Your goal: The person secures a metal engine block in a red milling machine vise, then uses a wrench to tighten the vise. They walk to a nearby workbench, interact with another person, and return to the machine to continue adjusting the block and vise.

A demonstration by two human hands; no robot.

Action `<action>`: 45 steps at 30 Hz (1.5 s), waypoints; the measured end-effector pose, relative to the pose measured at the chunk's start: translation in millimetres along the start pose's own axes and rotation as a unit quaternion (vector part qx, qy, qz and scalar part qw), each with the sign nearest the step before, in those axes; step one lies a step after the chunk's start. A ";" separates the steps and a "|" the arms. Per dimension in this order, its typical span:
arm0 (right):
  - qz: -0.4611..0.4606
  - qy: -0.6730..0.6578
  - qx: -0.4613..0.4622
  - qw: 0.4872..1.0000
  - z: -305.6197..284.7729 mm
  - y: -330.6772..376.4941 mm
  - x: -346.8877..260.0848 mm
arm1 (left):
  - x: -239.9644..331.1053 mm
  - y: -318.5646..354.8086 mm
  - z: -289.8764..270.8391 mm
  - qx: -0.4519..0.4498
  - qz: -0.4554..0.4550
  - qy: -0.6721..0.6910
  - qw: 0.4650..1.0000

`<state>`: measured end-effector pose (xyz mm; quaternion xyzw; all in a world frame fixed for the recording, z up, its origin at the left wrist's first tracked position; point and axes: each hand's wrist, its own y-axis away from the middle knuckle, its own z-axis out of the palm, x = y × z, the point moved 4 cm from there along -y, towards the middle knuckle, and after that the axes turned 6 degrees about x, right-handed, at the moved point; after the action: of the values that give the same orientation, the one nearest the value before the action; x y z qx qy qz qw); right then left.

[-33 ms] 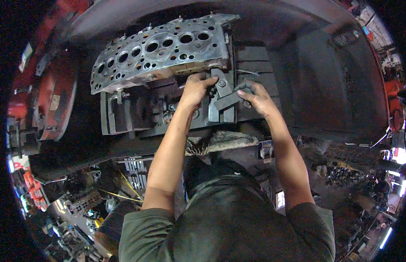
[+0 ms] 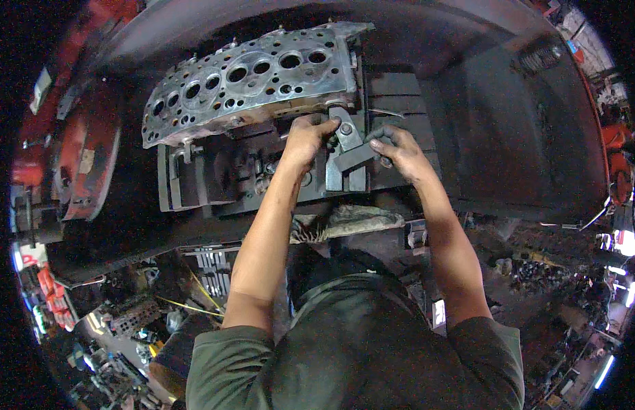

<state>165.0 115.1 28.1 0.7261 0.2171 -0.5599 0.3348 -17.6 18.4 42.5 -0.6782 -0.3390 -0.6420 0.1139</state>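
A grey metal cylinder head (image 2: 249, 78) with several round holes lies on a dark slotted machine table (image 2: 194, 184). At its near right corner sits a grey clamp bar (image 2: 348, 147) with a nut (image 2: 344, 128) on a stud. My left hand (image 2: 305, 140) is curled over the clamp's left side, right against the head's edge. My right hand (image 2: 401, 152) pinches a dark metal block (image 2: 362, 157) that rests across the clamp bar. What lies under my left palm is hidden.
A red machine body (image 2: 85, 157) stands at the left and a dark curved housing (image 2: 522, 137) at the right. A dirty rag (image 2: 351, 220) lies on the table's front edge. Below, the workshop floor holds scattered metal parts (image 2: 126, 321).
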 end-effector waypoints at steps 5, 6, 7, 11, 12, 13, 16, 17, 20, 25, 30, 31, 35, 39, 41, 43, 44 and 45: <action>-0.042 0.030 0.013 0.999 -0.1 -5.2 -2.1 | -9.4 -9.0 3.6 -0.013 -0.025 0.063 0.998; -0.045 0.030 0.008 0.999 1.0 -6.7 -1.1 | -10.8 -10.0 3.8 -0.010 -0.026 0.063 0.998; -0.052 0.035 0.004 0.998 1.5 -8.2 -0.2 | -12.2 -10.4 3.9 -0.003 -0.028 0.059 0.998; -0.039 0.025 0.030 0.998 5.1 -17.6 6.8 | -9.1 -8.8 2.7 0.007 0.022 0.038 0.999; -0.061 0.046 0.036 0.996 6.7 -20.7 5.9 | -9.2 -8.3 2.0 0.010 0.015 0.020 1.000; -0.090 0.069 0.044 0.993 7.9 -22.2 4.5 | -8.3 -8.1 1.1 0.012 0.019 0.005 1.000; -0.229 0.137 0.132 0.954 6.9 -16.0 -5.0 | -9.2 -8.5 0.6 0.010 -0.002 0.000 1.000; -0.165 0.060 0.120 0.977 6.0 -13.9 0.8 | -9.8 -8.6 1.1 0.010 -0.002 0.020 1.000; -0.087 -0.071 0.111 0.987 10.6 7.7 12.6 | -13.5 -8.6 2.3 0.026 -0.001 0.056 0.998; -0.102 -0.081 0.155 0.979 31.6 16.1 21.6 | -17.6 -9.4 3.2 0.036 0.006 0.039 0.999; -0.141 -0.054 0.183 0.971 34.6 6.6 23.4 | -17.4 -9.6 2.9 0.044 0.020 0.023 0.999; -0.136 -0.056 0.182 0.972 34.0 7.7 22.6 | -18.8 -9.5 3.2 0.044 0.013 0.020 0.999; -0.176 0.123 0.236 0.948 29.0 20.7 -2.5 | -21.3 -11.5 2.6 0.055 0.033 0.018 0.998; -0.304 0.349 0.288 0.838 25.3 41.1 -47.4 | -23.8 -16.5 2.5 0.031 0.038 -0.008 0.999; -0.308 0.409 0.197 0.836 37.5 29.2 -59.7 | -24.2 -17.4 2.9 0.026 0.042 -0.002 0.999; -0.353 0.476 0.140 0.793 51.2 19.1 -68.3 | -26.7 -18.1 3.2 0.022 0.016 -0.013 1.000; -0.331 0.500 0.130 0.789 53.6 12.6 -68.5 | -25.7 -18.0 2.9 0.026 0.034 0.002 0.999; -0.325 0.520 0.122 0.780 56.8 6.8 -69.1 | -25.3 -18.3 2.6 0.034 0.043 0.009 0.998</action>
<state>112.5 73.1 87.5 0.8280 0.5112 -0.1952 -0.1225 -25.3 25.6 13.1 -0.6820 -0.3300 -0.6306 0.1679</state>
